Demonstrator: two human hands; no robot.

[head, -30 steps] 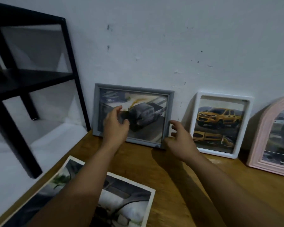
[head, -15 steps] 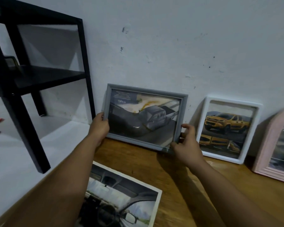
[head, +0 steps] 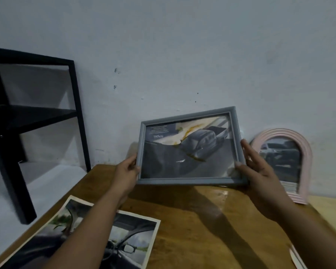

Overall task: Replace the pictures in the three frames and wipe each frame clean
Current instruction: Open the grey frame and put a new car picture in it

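I hold the grey picture frame point(head: 190, 181) in the air above the wooden table point(head: 202, 220), tilted with its right side up; it shows a grey pickup truck. My left hand point(head: 126, 173) grips its left edge and my right hand point(head: 260, 171) grips its right edge. A pink arched frame point(head: 306, 152) with a dark car picture leans on the wall behind my right hand. The white frame is hidden behind the grey one. A loose print of a car interior point(head: 128, 235) lies flat on the table, partly under my left forearm.
A black metal shelf point(head: 37, 113) stands at the left against the white wall point(head: 182, 45), on a white ledge beside the table. A pale paper edge point(head: 297, 257) shows at the table's right front corner.
Both hands took hold of the grey frame's sides and lifted it off the table and away from the wall, to the right, where it hides the white frame.
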